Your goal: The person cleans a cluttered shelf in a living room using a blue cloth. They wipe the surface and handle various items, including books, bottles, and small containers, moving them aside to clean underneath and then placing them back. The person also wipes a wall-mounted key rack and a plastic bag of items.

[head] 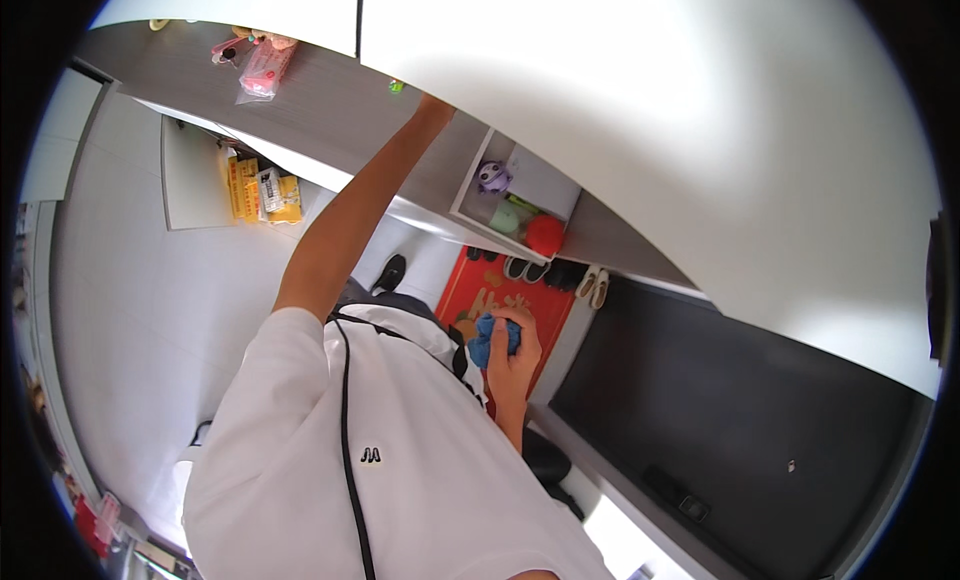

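Observation:
My right hand (517,340) is closed around a crumpled blue cloth (481,345), held in front of my waist above a red doormat (450,287). My left arm stretches up over the grey wood-grain countertop (337,107). Its hand is hidden behind the white upper cabinet (600,107). Near that wrist, a small green item (396,86) lies on the counter. An open drawer (487,223) to the right of the arm holds a purple toy-like figure (494,177), a pale green item (505,217) and a round red object (544,235).
A pink item in clear plastic (265,71) lies on the counter at left. Below it, an open cabinet door (196,175) stands beside yellow packages (244,190). Pairs of shoes (592,286) line the mat's far edge. A dark door (735,407) is at the right.

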{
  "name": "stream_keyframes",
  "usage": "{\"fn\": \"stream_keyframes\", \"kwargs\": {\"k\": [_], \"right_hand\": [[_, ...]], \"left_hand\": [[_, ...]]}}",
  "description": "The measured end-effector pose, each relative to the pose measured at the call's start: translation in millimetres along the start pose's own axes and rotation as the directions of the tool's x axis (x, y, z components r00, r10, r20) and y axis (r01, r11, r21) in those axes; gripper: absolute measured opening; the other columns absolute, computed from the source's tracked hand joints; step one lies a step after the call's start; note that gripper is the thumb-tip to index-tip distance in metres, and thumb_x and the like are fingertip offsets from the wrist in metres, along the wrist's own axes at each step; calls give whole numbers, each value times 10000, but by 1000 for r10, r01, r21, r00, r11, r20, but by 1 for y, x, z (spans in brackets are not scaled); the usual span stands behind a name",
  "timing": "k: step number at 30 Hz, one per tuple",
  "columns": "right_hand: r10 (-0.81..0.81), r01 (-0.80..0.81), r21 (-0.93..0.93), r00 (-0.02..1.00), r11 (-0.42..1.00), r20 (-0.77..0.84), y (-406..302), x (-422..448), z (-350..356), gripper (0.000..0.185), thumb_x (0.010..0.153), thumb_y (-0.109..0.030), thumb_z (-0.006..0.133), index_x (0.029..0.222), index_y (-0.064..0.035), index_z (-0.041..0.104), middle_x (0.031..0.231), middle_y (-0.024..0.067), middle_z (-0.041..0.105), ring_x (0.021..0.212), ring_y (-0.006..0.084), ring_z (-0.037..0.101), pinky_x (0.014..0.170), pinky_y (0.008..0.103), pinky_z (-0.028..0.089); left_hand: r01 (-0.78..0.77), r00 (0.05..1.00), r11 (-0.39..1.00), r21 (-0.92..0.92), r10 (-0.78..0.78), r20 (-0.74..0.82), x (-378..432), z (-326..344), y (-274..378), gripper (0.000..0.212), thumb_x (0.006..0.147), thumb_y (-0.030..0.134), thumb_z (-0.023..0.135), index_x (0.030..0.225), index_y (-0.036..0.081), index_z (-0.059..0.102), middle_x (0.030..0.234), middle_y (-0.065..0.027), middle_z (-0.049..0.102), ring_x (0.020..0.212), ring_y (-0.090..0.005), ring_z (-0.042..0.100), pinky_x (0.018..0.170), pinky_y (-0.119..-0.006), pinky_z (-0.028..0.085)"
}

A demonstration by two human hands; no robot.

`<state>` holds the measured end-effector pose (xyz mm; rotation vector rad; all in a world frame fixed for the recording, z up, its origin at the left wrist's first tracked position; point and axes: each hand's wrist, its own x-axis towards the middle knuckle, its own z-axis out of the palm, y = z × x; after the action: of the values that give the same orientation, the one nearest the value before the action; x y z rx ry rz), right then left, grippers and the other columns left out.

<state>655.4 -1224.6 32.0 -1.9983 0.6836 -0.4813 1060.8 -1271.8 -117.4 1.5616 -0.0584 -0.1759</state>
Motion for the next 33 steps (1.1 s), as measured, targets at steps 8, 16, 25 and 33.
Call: {"fn": "stream_keyframes", "kwargs": {"k": [8, 16, 25, 33], "right_hand": [[36, -51, -49, 964, 998, -264, 30, 2, -36, 126, 1027, -133, 565, 1052, -24, 623, 1002, 50, 626, 849, 115, 568, 771, 276, 473], [116, -113, 27, 967, 993, -229, 48, 3, -28, 113, 1013, -102, 558, 1045, -13, 619, 985, 80, 641, 887, 156, 597, 811, 303, 485], [74, -76, -9, 989, 997, -125, 48, -1, 8, 101, 1018, -114, 562, 1038, -31, 616, 940, 62, 624, 809, 140, 621, 734, 284, 501], [185, -194, -78, 977, 978, -105, 7, -24, 39, 117, 991, -87, 573, 1058, -6, 626, 974, 107, 663, 892, 188, 630, 840, 321, 498]], "left_hand": [[-171, 985, 916, 362, 157, 67, 22, 44, -39, 381, 988, 229, 539, 1292, 2, 574, 1230, -191, 615, 1137, -292, 592, 972, -401, 460], [-339, 940, 739, 583, 290, 180, 30, 48, -50, 351, 943, 168, 585, 1255, 9, 608, 1193, -211, 636, 1100, -318, 620, 942, -430, 481], [-466, 802, 336, 819, 551, 230, 63, -45, -25, 232, 883, 179, 638, 1075, 68, 708, 1004, -172, 713, 938, -338, 680, 790, -479, 542], [-433, 900, 789, 436, 404, 163, 57, -154, -5, 339, 908, 262, 707, 1193, 78, 702, 1016, -189, 724, 989, -319, 706, 791, -392, 568]]}}
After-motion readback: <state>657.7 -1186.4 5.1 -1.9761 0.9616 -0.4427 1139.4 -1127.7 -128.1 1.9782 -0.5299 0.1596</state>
